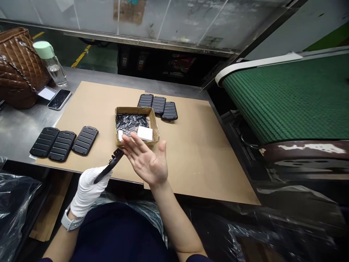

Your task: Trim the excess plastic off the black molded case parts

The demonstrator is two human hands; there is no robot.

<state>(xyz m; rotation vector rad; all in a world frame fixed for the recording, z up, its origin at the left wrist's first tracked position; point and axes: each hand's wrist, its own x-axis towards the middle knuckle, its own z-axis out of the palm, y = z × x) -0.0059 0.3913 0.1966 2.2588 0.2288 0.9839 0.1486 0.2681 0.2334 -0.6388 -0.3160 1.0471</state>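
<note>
My left hand (91, 187), in a white glove, grips a black plastic panel (109, 167) held edge-on, so its broad face is hidden. Bare and palm up, my right hand (148, 160) has its fingers stretched out, and the fingertips come close to the panel's upper end. Whether they touch it I cannot tell. Just beyond the right fingers stands a cardboard box (155, 127) with many small dark pieces (131, 122) and a white block (145, 133) inside. Several ribbed black panels lie flat: three at the left (62, 145) and three behind the box (158, 104).
Cardboard sheets (201, 156) cover the metal table. At the left are a phone (59, 99), a water bottle (56, 69) and a brown quilted bag (21, 69). A green conveyor belt (294, 94) rises along the right side. Clear plastic (16, 207) hangs at the lower left.
</note>
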